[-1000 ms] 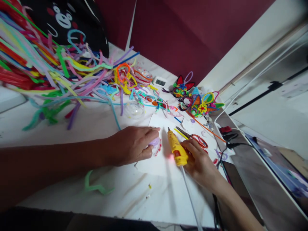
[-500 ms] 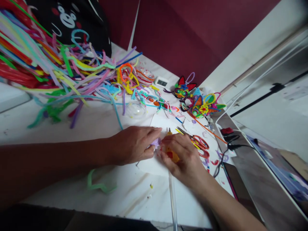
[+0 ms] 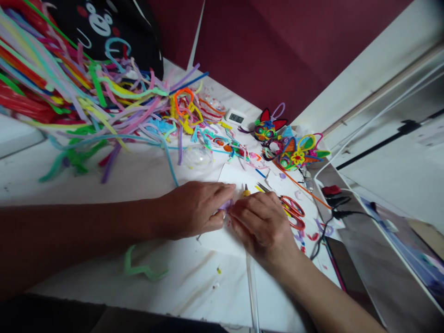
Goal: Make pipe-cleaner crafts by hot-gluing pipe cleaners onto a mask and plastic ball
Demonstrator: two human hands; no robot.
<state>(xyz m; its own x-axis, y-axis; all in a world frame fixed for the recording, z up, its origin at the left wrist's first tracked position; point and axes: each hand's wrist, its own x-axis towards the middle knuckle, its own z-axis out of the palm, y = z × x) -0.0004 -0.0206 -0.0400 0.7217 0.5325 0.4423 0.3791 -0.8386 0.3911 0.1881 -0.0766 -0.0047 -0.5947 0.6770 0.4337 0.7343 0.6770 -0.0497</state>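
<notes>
Between my hands, over a white sheet of paper [image 3: 225, 243], is a small purple fuzzy piece [image 3: 226, 205], which looks like pipe cleaner. My left hand [image 3: 197, 209] pinches it from the left, thumb below and fingers above. From the right, the closed fingertips of my right hand [image 3: 265, 222] meet its edge; their exact grip is partly hidden. Beneath my right hand lies a yellow glue gun, mostly covered, with its nozzle [image 3: 246, 190] showing. A clear glue stick [image 3: 252, 291] runs toward the table's front edge. Orange-handled scissors [image 3: 293, 212] lie just beyond my right hand.
Piled pipe cleaners [image 3: 114, 101] cover the back left, before a black bag [image 3: 138, 41]. A digital timer [image 3: 236, 117] and two colourful decorated masks [image 3: 265, 130] [image 3: 291, 155] stand farther back. A pale green bent pipe cleaner [image 3: 147, 270] lies near the front. A phone [image 3: 347, 263] and cables are at right.
My right hand has turned slightly and its fingers have closed in toward the purple piece, covering more of the glue gun. My left hand stays nearly still. The view has shifted a little.
</notes>
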